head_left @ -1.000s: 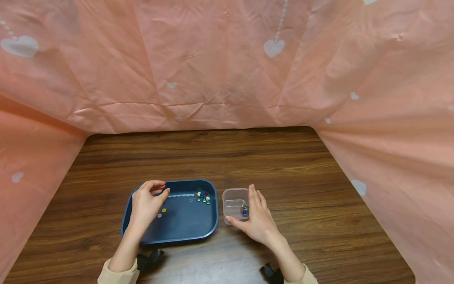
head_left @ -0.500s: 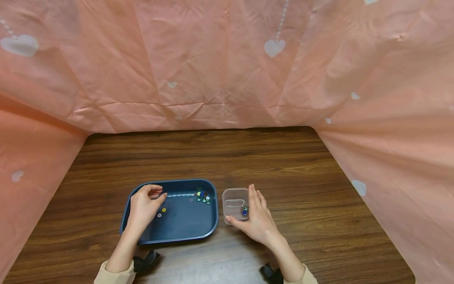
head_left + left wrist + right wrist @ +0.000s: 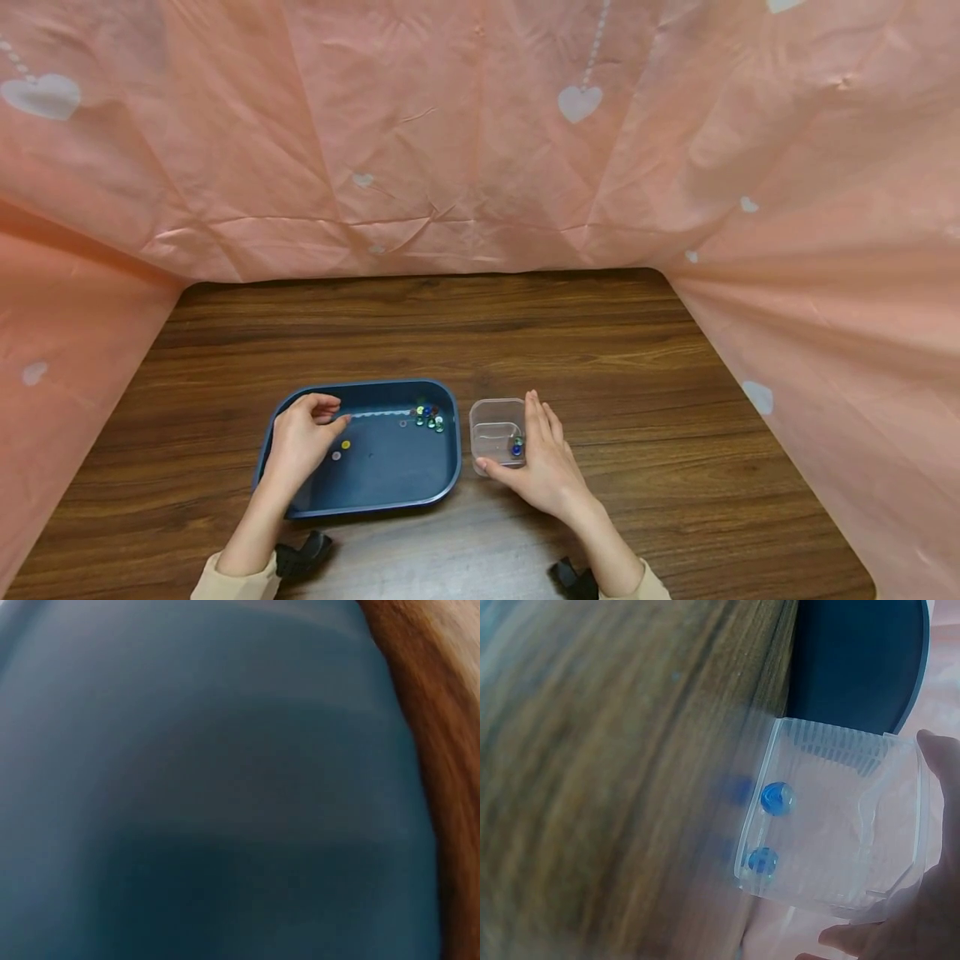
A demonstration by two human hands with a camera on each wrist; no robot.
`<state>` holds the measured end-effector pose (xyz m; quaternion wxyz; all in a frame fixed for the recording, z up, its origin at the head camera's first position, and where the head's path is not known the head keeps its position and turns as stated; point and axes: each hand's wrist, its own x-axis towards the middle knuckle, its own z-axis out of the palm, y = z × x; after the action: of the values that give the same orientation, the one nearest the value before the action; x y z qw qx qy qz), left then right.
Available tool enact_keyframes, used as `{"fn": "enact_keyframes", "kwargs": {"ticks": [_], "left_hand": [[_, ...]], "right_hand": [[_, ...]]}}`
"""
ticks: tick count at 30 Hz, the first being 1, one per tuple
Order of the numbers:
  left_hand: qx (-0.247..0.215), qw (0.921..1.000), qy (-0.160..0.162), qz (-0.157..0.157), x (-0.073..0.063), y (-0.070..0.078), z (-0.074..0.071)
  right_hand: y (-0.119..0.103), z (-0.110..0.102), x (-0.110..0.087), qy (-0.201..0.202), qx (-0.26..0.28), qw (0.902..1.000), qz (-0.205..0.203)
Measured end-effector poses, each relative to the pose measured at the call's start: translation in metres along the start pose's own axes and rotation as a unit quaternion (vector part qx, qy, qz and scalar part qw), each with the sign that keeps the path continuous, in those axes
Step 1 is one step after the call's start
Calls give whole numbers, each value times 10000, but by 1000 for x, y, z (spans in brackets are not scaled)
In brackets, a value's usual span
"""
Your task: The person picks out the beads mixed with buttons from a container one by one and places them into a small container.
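Observation:
In the head view my left hand (image 3: 302, 440) hovers over the left part of the dark blue tray (image 3: 375, 504), its fingers loosely bent and the thumb apart from them. Nothing shows between them. Two small round pieces, one yellow (image 3: 346, 445) and one pale pink (image 3: 336, 456), lie just right of this hand. My right hand (image 3: 552, 467) holds a clear plastic container (image 3: 495, 410) at its near and right sides, thumb at the near rim. Two blue-tinted glass marbles, an upper one (image 3: 777, 799) and a lower one (image 3: 763, 860), sit inside it.
Several glass marbles (image 3: 429, 417) cluster at the tray's far right corner, with a small pale ring (image 3: 403, 423) near them. The tray stands left of the container on a wooden table (image 3: 600, 333). Pink curtain (image 3: 465, 150) encloses the back and sides.
My left hand has shifted slightly left and toward me over the tray. The right hand and the container have stayed in place.

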<state>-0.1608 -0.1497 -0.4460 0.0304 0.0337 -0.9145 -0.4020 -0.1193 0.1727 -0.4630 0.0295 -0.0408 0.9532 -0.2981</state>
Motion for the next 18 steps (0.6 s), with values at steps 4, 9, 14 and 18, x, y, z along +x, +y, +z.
{"fn": "enact_keyframes", "kwargs": {"ticks": [4,9,14,18], "left_hand": [[127,9999,-78,57,2,-3,-3],[337,9987,-233,310,3,-9,-6],[554,9964,-436,471,6,-15,-6],[645,9950,-529,548,9,-16,-4]], "right_hand": [[0,0,0,-4,19,10000,14],[0,1,1,-16,17,10000,12],[0,2,0,-11,4,10000,4],[0,1,0,-19,-3,10000,11]]}}
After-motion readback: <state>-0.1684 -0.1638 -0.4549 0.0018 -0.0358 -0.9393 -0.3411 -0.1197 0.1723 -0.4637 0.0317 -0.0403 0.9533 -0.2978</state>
